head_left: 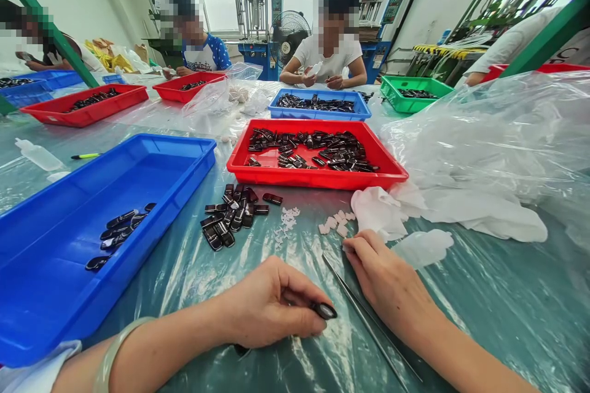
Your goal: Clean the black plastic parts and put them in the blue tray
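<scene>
My left hand [271,304] is closed around a small black glossy piece [324,311], whose rounded end sticks out between thumb and fingers. To the right, my right hand [385,279] has its fingers pinched together near a few pale pink pads [338,221]; what the fingertips hold, if anything, is too small to name. Metal tweezers [364,313] lie on the plastic sheet between both hands. A heap of black pieces [230,218] and some small white bits [286,224] lie beyond my hands.
A blue tray [59,221] with several black pieces is at the left. Ahead stands a red tray [318,181] full of black pieces. White cloth [380,212], a clear bottle [421,247] and crumpled plastic [507,135] lie at the right. Several people sit across the table.
</scene>
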`<state>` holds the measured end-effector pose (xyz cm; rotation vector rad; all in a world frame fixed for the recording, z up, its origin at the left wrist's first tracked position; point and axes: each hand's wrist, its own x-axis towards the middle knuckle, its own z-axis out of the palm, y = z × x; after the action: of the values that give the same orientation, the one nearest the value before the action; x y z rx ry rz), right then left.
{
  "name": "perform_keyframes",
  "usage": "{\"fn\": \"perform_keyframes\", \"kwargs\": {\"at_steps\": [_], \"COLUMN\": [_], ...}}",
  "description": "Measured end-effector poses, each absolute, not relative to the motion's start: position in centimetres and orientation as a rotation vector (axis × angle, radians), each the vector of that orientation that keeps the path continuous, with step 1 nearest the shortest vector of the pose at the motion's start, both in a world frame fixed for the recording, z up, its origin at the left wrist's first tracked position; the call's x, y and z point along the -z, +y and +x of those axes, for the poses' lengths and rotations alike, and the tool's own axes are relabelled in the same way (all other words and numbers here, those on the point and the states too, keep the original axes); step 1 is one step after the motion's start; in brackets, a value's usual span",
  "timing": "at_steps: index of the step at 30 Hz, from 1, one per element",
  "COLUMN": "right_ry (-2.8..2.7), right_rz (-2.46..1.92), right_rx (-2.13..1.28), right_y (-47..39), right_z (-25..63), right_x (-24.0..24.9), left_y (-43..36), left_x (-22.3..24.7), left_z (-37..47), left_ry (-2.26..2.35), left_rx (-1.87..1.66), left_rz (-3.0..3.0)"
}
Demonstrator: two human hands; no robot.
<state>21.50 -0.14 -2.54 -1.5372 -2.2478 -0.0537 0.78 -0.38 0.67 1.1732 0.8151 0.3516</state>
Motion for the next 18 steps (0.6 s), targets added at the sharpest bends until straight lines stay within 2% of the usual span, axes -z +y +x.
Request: {"fn": "perform_keyframes", "kwargs": {"at_steps": [5, 12, 18], "right_ry": [-2.150, -1.776, -1.804], "right_rz": [-1.431, -1.213, -1.075], "right_rx": [-0.189, -0.906, -0.952], "right_y": [-1.2, -3.2, -3.6], "right_z": [21.1, 20.1, 19.7], "right_x": [0.9, -0.8, -0.8], "left_y": [-0.3, -0.3, -0.4], "left_x": [-0.5, -0.5, -0.8], "left_z": [0.8, 0.8, 0.9], "left_ry": [0.840, 0.842, 0.828], "left_rx": [-0.356, -0.319, -0.282], "left_rz": [1.082, 1.125, 1.170]}}
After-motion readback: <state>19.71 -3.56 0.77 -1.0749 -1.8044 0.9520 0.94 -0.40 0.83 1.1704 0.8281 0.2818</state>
